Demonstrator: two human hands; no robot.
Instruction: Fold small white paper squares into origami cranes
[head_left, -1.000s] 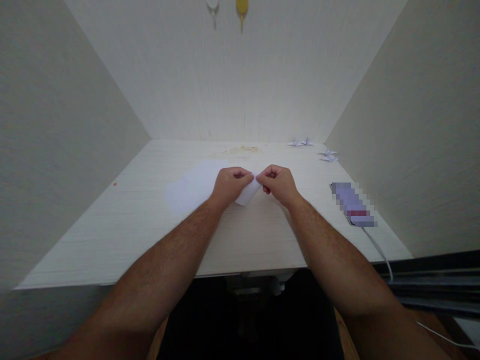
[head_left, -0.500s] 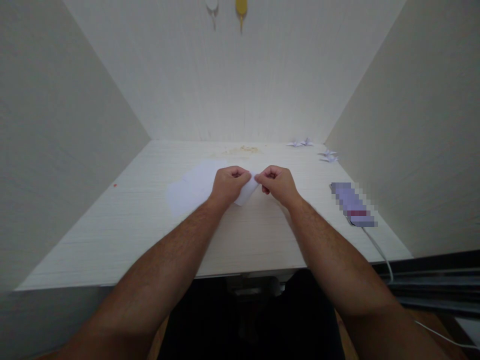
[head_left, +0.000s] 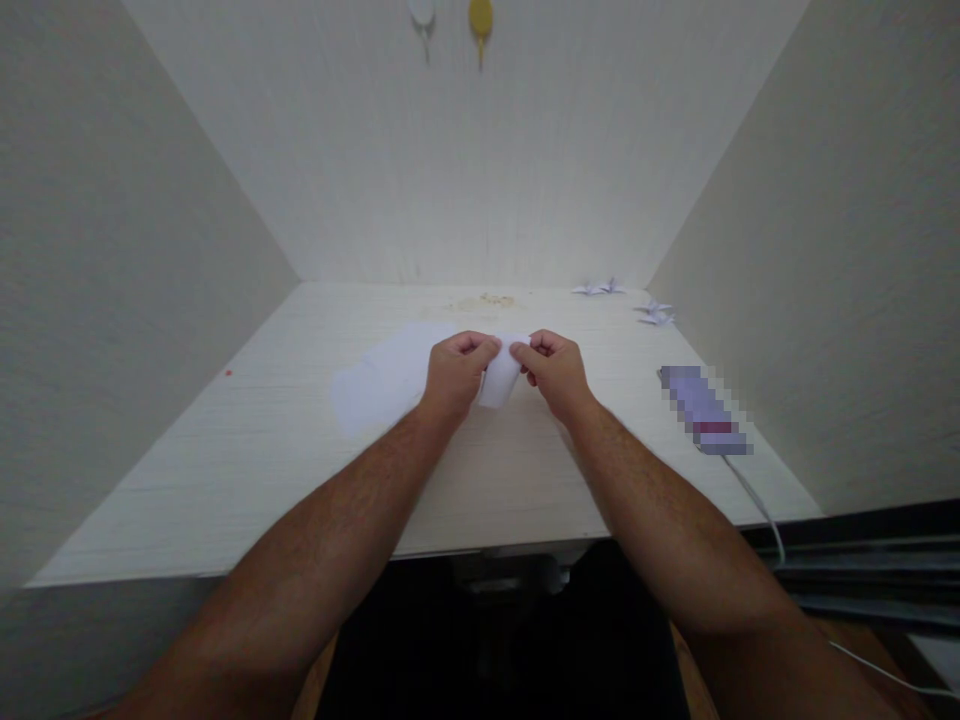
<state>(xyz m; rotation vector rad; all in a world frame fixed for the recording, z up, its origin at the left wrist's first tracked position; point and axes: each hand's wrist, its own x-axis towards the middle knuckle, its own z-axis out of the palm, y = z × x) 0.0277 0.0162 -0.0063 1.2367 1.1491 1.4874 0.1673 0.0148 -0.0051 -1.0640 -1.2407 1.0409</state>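
A small folded piece of white paper [head_left: 500,378] is held above the pale wooden desk [head_left: 247,450], pinched from both sides. My left hand [head_left: 453,372] grips its left edge with curled fingers. My right hand [head_left: 553,370] grips its right edge, thumb and fingers pressed together. The two hands almost touch at the paper's top. Behind my left hand a stack of flat white sheets [head_left: 379,382] lies on the desk.
Several small folded paper figures [head_left: 654,312] sit at the desk's back right corner. A pixelated device [head_left: 703,410] with a white cable [head_left: 757,505] lies at the right. Walls enclose the desk on three sides. A crumbly stain [head_left: 484,300] marks the back.
My hands have drawn closer together, and the folded paper now hangs more upright between them instead of slanting to the lower left.
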